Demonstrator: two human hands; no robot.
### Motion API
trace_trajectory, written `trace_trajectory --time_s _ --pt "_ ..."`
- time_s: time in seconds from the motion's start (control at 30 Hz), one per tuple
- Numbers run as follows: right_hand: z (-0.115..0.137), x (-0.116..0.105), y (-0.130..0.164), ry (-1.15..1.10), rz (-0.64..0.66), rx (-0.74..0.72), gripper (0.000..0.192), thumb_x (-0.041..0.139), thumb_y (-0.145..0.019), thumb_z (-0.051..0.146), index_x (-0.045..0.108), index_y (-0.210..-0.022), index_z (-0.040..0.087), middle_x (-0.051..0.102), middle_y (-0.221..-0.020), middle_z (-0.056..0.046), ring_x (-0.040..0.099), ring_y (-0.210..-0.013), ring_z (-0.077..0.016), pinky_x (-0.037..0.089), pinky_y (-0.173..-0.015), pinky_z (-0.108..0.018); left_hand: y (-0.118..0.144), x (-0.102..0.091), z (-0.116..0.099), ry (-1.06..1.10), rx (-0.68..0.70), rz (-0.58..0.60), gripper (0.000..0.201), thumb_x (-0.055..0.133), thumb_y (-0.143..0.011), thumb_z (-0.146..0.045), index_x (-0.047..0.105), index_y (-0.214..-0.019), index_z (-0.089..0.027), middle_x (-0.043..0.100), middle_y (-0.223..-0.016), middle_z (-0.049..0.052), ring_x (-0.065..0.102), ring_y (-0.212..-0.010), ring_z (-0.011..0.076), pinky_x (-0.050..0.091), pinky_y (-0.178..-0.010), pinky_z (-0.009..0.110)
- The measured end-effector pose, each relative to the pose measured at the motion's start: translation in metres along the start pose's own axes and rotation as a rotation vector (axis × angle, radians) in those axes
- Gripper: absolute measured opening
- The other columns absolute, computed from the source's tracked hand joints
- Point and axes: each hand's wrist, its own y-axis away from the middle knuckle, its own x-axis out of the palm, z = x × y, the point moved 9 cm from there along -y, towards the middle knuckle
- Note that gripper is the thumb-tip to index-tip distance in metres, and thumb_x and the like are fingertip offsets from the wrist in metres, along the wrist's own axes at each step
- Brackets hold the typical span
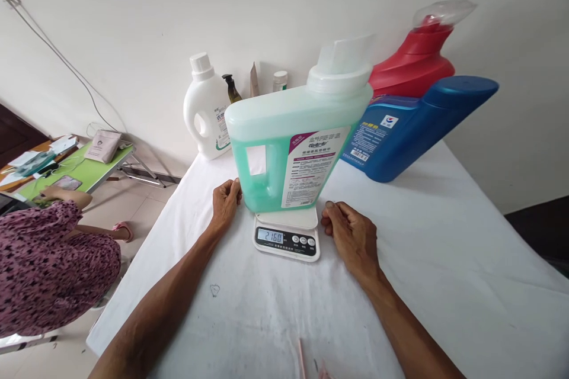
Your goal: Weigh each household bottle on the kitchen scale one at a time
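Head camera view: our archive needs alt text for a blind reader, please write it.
A jug of green detergent stands on a small digital kitchen scale on a white-covered table. The left hand touches the jug's base; the right hand rests beside the scale.
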Motion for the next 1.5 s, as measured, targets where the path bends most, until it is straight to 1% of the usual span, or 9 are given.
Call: trace_trajectory --time_s 0.17,0.3,0.47,0.63,0.8,0.97,1.17,1.37,1.5 --pt "-0.002 0.0 -0.001 0.006 -0.002 0.009 0.048 0.055 -0.086 0.065 0.061 -0.065 0.023 0.065 -0.061 -0.004 0.06 -0.058 -0.0188 0.05 -0.058 -0.029 0.001 0.001 0.004 -0.008 -0.003 0.017 0.061 0.066 -0.09 -0.069 0.049 -0.059 -0.02 0.048 -0.055 -0.002 0.041 -0.052 0.0104 0.036 -0.054 0.027" --pt "-0.002 -0.001 -0.001 0.008 0.002 0.001 0.048 0.055 -0.086 0.066 0.061 -0.066 0.023 0.066 -0.063 -0.004 0.059 -0.057 -0.0185 0.048 -0.057 -0.029 0.0 -0.009 -0.008 0.115 0.061 -0.054 0.058 0.055 -0.095 -0.076 0.06 -0.084 -0.019 0.057 -0.074 0.001 0.053 -0.063 0.0141 0.044 -0.061 0.029" --pt "-0.005 -0.002 0.0 0.067 0.012 0.025 0.05 0.053 -0.087 0.069 0.061 -0.067 0.023 0.067 -0.064 -0.005 0.059 -0.059 -0.0191 0.049 -0.06 -0.029 0.002 -0.014 -0.079 0.166 0.337 -0.038 0.066 0.043 -0.098 -0.081 0.06 -0.118 -0.021 0.064 -0.108 0.008 0.062 -0.092 0.0205 0.052 -0.086 0.037" --pt "-0.009 -0.003 0.001 0.095 0.033 0.046 0.053 0.055 -0.087 0.073 0.062 -0.07 0.024 0.068 -0.067 -0.005 0.06 -0.062 -0.0202 0.05 -0.062 -0.03 0.009 0.003 -0.143 0.143 0.499 0.032 0.074 0.058 -0.089 -0.083 0.056 -0.132 -0.023 0.065 -0.124 0.012 0.061 -0.116 0.0285 0.052 -0.099 0.044" --pt "-0.014 -0.003 -0.002 0.113 0.035 0.036 0.056 0.055 -0.086 0.077 0.062 -0.069 0.024 0.067 -0.065 -0.005 0.06 -0.062 -0.0211 0.05 -0.061 -0.031 0.002 0.027 -0.163 0.148 0.399 0.08 0.058 0.073 -0.085 -0.074 0.068 -0.103 -0.019 0.07 -0.095 0.006 0.065 -0.084 0.0213 0.055 -0.075 0.036" --pt "-0.023 -0.002 -0.005 0.101 0.055 0.031 0.057 0.055 -0.088 0.077 0.062 -0.07 0.024 0.068 -0.068 -0.005 0.059 -0.063 -0.0206 0.05 -0.061 -0.03 -0.003 0.043 -0.159 0.335 0.209 0.142 0.051 0.092 -0.069 -0.06 0.064 -0.068 -0.017 0.056 -0.06 -0.001 0.052 -0.056 0.0111 0.044 -0.055 0.027" --pt "-0.018 0.002 -0.004 0.009 0.043 0.006 0.059 0.053 -0.089 0.078 0.058 -0.067 0.024 0.066 -0.066 -0.004 0.058 -0.061 -0.0192 0.048 -0.059 -0.029 -0.012 0.016 -0.156 0.369 0.188 -0.102 0.051 0.096 -0.06 -0.056 0.064 -0.061 -0.017 0.048 -0.05 -0.005 0.039 -0.045 0.0068 0.032 -0.043 0.023" --pt "-0.008 0.001 -0.002 -0.005 0.043 0.006 0.053 0.052 -0.091 0.071 0.055 -0.066 0.024 0.063 -0.063 -0.002 0.057 -0.059 -0.0181 0.047 -0.059 -0.028 -0.035 -0.035 -0.185 0.302 0.368 -0.369 0.053 0.094 -0.06 -0.056 0.056 -0.058 -0.019 0.041 -0.048 -0.008 0.034 -0.044 0.006 0.03 -0.042 0.023" --pt "-0.006 0.002 -0.002 0.011 0.05 0.007 0.055 0.05 -0.093 0.071 0.055 -0.066 0.024 0.064 -0.064 -0.003 0.057 -0.058 -0.0178 0.046 -0.058 -0.028 -0.051 -0.052 -0.187 0.207 0.452 -0.455 0.049 0.092 -0.062 -0.055 0.059 -0.061 -0.018 0.048 -0.053 -0.005 0.044 -0.05 0.0089 0.038 -0.047 0.024"
